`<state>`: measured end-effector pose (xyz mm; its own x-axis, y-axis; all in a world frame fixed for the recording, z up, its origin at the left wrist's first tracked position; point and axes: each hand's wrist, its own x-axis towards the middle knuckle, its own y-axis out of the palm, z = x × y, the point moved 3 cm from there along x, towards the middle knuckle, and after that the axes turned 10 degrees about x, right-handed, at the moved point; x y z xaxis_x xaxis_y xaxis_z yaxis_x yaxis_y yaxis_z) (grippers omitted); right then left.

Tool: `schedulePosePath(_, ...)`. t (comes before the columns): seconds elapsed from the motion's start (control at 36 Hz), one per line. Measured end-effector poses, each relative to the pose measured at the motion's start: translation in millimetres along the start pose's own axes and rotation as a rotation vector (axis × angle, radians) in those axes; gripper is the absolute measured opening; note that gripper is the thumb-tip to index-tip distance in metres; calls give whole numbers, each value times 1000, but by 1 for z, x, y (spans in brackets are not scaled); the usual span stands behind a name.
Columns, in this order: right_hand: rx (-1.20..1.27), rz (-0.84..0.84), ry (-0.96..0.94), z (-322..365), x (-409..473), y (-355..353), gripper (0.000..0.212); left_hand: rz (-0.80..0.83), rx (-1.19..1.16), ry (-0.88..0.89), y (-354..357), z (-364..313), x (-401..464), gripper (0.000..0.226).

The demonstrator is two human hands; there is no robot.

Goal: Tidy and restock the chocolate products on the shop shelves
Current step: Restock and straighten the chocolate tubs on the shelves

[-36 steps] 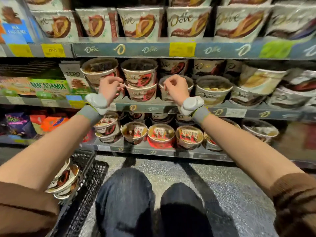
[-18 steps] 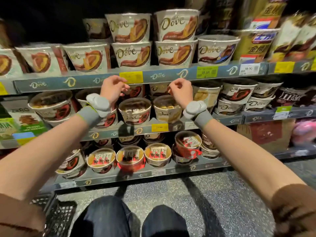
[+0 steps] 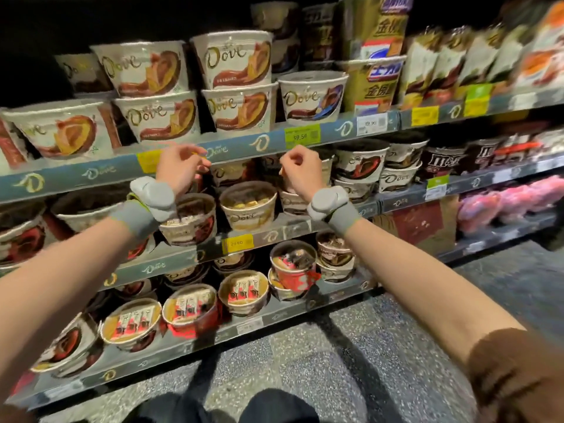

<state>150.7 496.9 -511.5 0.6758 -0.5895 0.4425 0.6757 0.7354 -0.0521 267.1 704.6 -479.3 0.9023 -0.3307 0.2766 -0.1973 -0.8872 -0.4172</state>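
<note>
Head view: left hand (image 3: 180,169) and right hand (image 3: 300,170) are up by the shelf edge (image 3: 244,146), fingers curled, holding nothing, above the tubs (image 3: 247,204).

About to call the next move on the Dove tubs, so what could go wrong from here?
1. Both hands, left and right, are raised in front of the upper shelf's edge; reaching up may knock the stacked Dove tubs, which look easy to topple.
2. The red tub on the bottom shelf sits tilted on another tub near the edge and could slide off.
3. The picture is blurred, so small labels may be misread.
</note>
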Motion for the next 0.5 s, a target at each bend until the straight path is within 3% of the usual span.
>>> schedulePosePath(0.28,-62,-169,75,-59,-10,-39,21,30,-48,-5,54,31,-13,32)
schedulePosePath(0.42,-87,-153,122,-86,-19,-33,17,41,-49,-16,65,58,-6,26)
schedulePosePath(0.5,-98,-145,121,-92,-22,-33,28,46,-76,-11,68,63,-2,27)
